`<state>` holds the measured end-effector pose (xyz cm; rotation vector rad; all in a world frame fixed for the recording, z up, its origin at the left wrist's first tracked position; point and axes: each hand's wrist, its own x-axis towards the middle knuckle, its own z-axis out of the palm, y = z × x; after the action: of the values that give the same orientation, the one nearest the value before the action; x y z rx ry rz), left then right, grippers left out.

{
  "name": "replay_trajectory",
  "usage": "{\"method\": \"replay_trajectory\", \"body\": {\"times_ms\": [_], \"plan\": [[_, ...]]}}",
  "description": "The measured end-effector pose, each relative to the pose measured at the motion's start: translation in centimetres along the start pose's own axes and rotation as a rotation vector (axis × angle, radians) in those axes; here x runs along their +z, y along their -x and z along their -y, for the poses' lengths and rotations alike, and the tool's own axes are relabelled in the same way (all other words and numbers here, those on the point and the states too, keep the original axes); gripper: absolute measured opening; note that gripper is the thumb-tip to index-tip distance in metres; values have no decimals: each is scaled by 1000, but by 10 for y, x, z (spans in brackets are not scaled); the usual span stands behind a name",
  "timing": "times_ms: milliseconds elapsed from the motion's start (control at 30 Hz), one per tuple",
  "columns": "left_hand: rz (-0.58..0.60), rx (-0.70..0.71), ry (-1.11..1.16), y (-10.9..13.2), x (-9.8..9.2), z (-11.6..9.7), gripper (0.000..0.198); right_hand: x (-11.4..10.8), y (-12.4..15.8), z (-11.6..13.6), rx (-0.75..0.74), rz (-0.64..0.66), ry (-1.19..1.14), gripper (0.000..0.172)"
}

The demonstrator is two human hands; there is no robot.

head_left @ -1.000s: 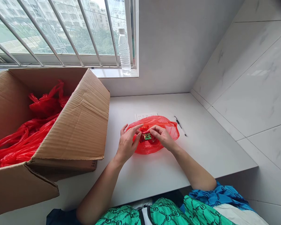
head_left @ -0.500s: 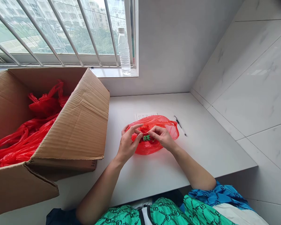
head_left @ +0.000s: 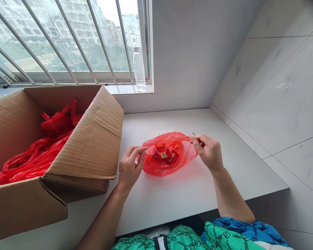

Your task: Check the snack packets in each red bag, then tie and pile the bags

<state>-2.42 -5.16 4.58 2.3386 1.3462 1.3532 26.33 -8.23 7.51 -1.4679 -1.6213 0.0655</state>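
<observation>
A thin red plastic bag [head_left: 159, 171] lies on the white table with its mouth spread wide. Several small red wrapped packets [head_left: 167, 156] with gold lettering rest inside it. At the bag's left rim, my left hand [head_left: 129, 166] has its thumb and forefinger closed on the plastic. My right hand [head_left: 208, 152] pinches the rim at the right end, its other fingers curled.
To the left stands an open cardboard box [head_left: 90, 139] holding several red plastic bags [head_left: 36, 152]. Behind the bag are a paper sheet [head_left: 159, 133] and a pen [head_left: 193, 134], mostly hidden. A water bottle [head_left: 139, 73] stands on the windowsill.
Both hands have moved apart from the bag's middle to its opposite rims. The small green-lettered packet between my fingers has been let go. The camera view has shifted slightly.
</observation>
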Motion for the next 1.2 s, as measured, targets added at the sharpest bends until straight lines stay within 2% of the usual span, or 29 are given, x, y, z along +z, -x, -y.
{"method": "replay_trajectory", "body": {"times_ms": [67,167,267,333,400,467,567,667,767,833,900,1033,1100,1133,1200], "plan": [[86,12,-21,5,-1,-6,22,-10,3,-6,12,-53,158,31],[300,55,-195,10,6,-8,22,-13,8,-19,10,5,337,41],[479,55,-331,12,11,-1,18,-17,10,-25,48,136,303,28],[516,50,-331,10,7,4,11,-25,8,-23,94,200,172,22],[489,42,-276,4,-2,2,14,-34,1,-18,133,231,-9,20],[411,7,-181,-7,-14,-6,19,-40,-10,-15,174,250,-225,22],[183,-95,106,-33,-28,-25,19,-34,-36,-10,216,255,-614,28],[-54,-208,518,-61,-36,-40,21,-15,-63,0,201,125,-879,29],[-149,-271,830,-82,-37,-48,21,2,-79,20,169,-23,-937,32],[-149,-290,927,-90,-35,-51,18,10,-80,35,128,-21,-964,36],[-113,-303,967,-93,-30,-54,18,15,-75,48,70,53,-991,43],[0,-263,905,-91,-24,-63,23,26,-59,64,-43,331,-908,73],[84,-138,796,-89,-24,-70,23,33,-52,69,-105,411,-796,85],[156,-46,728,-88,-25,-74,23,37,-50,70,-132,417,-742,83],[323,152,589,-85,-28,-80,28,44,-46,73,-161,403,-673,67]]}}
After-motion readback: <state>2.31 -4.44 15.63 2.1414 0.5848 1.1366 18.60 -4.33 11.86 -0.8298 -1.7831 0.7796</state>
